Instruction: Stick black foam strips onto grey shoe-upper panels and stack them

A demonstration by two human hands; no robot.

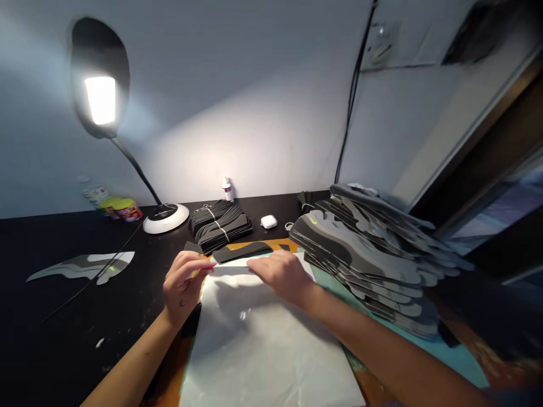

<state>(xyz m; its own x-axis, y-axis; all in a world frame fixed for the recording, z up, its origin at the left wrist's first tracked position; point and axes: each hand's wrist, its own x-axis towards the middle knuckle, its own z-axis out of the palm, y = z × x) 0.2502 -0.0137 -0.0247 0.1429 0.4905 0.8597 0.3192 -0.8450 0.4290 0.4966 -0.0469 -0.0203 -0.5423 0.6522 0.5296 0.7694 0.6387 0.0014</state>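
Observation:
A glossy white sheet [271,350] lies on the work surface in front of me. At its far edge, my left hand [186,280] is closed, thumb and fingertips pinching the left end of that edge. My right hand [282,274] grips the same edge a little further right, its fingers bent over it. Between the two hands the edge looks slightly raised or folded; exactly which layers are held is hard to make out. Just beyond the fingers rests a small stack of dark grey curved strips [242,252].
Tied bundles of dark strips [220,225] lie behind. Stacked grey shoe-upper pieces [352,249] rise at right, on a teal mat [453,350]. One similar piece [85,267] lies left. A lit desk lamp [165,219], small bottle [228,189] and white case [268,221] stand near the wall.

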